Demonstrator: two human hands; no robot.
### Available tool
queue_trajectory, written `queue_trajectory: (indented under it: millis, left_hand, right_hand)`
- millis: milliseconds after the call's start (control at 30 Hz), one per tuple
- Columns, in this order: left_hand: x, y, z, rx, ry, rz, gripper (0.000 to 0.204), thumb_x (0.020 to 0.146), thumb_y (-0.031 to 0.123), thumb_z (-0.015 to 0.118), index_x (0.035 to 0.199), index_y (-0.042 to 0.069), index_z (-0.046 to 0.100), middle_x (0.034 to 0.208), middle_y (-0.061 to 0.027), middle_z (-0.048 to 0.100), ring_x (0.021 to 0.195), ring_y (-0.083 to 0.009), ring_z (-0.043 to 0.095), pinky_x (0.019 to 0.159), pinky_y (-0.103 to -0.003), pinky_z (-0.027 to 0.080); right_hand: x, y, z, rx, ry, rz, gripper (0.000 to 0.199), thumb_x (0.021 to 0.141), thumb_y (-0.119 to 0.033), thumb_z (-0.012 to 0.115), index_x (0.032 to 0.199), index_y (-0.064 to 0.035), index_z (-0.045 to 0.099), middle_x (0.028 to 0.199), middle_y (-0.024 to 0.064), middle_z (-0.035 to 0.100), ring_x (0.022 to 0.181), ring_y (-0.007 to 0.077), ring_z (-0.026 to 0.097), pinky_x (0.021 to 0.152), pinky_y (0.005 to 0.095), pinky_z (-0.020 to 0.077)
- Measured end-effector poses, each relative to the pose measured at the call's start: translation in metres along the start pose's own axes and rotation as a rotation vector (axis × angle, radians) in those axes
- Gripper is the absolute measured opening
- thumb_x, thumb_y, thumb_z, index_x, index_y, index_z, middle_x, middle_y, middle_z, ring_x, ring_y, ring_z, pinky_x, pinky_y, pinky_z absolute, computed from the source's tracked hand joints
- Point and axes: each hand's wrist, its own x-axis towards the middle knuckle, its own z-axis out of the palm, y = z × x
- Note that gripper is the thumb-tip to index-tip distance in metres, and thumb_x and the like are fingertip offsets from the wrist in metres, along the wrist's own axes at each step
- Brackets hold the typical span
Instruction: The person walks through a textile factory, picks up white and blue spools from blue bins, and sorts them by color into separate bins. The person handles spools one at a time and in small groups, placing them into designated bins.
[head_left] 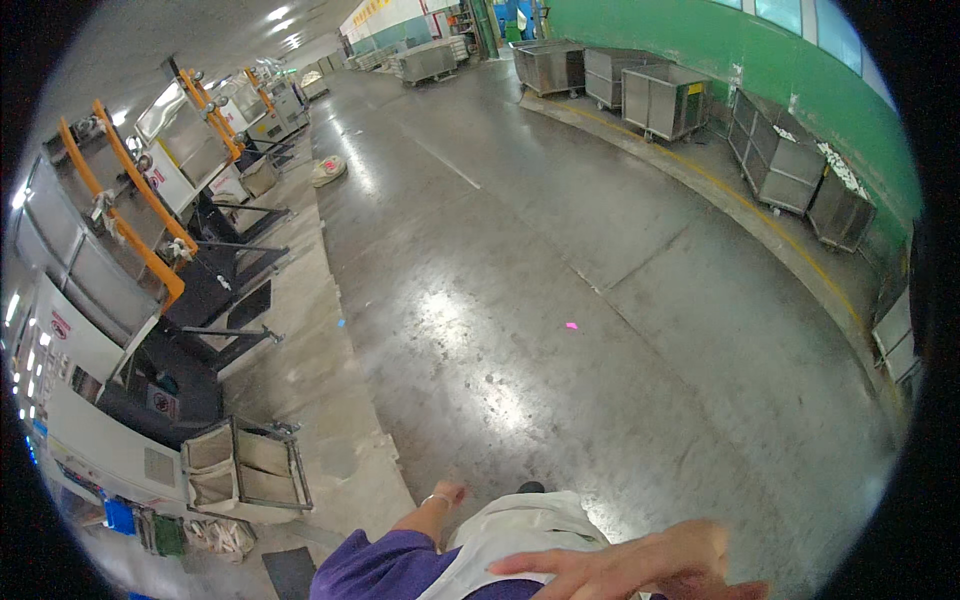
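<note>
My right hand (640,565) is at the lower edge, in front of my light apron (530,525). Its fingers are stretched out and spread, and nothing shows in them. My left hand (450,492) hangs low beside the apron, with a bracelet at the wrist and a purple sleeve (375,568) above it. It is small in view, and its fingers cannot be made out. Grey concrete floor (500,260) lies beneath both hands. The tip of a dark shoe (531,487) shows past the apron.
Large machines with orange rails (125,215) line the left side, their black legs (240,255) reaching toward the aisle. Near them stands a framed cloth bin (245,470). Wheeled metal carts (665,100) stand along the green wall (640,30). A pink scrap (571,325) lies on the floor.
</note>
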Motion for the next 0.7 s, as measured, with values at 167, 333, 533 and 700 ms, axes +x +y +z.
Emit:
queue_trajectory:
  millis: [167,333,533,700]
  left_hand:
    - [-0.014,-0.095,0.017,-0.376,-0.075,-0.433,0.026,0.084,0.032,0.057,0.085,0.01,0.069,0.079,-0.0065,0.069,0.075,-0.0215,0.067,0.066,-0.04,0.053]
    - [-0.005,-0.101,0.039,0.579,-0.134,0.204,0.026,0.084,0.033,0.058,0.085,0.01,0.069,0.08,-0.0062,0.069,0.076,-0.0232,0.067,0.067,-0.043,0.054]
    - [0.018,-0.01,0.043,-0.374,-0.104,0.006,0.019,0.084,0.023,0.06,0.084,0.006,0.069,0.075,-0.0061,0.067,0.068,-0.0211,0.066,0.06,-0.035,0.054]
    - [0.019,0.038,0.035,-0.575,-0.057,0.072,0.018,0.083,0.024,0.064,0.082,0.007,0.067,0.078,-0.0058,0.067,0.07,-0.015,0.064,0.057,-0.033,0.051]
  right_hand:
    - [-0.007,0.016,-0.016,-0.151,0.067,-0.301,0.091,0.085,-0.069,0.043,0.134,0.0074,0.036,0.098,0.0265,0.066,0.106,0.0371,0.06,0.109,0.0603,0.0076]
    - [-0.014,0.039,-0.019,-0.289,0.08,-0.354,0.085,0.087,-0.066,0.043,0.133,0.0057,0.037,0.092,0.024,0.068,0.102,0.034,0.06,0.109,0.0601,0.0117]
    - [-0.008,0.048,-0.011,-0.252,0.295,-0.489,0.085,0.083,-0.07,0.047,0.136,-0.0046,0.038,0.109,0.0246,0.063,0.091,0.03,0.055,0.105,0.0593,0.021]
    - [-0.004,0.047,-0.001,-0.433,-0.036,-0.387,0.08,0.085,-0.066,0.046,0.144,-0.0135,0.032,0.116,0.0186,0.062,0.117,0.0348,0.05,0.107,0.0653,0.012]
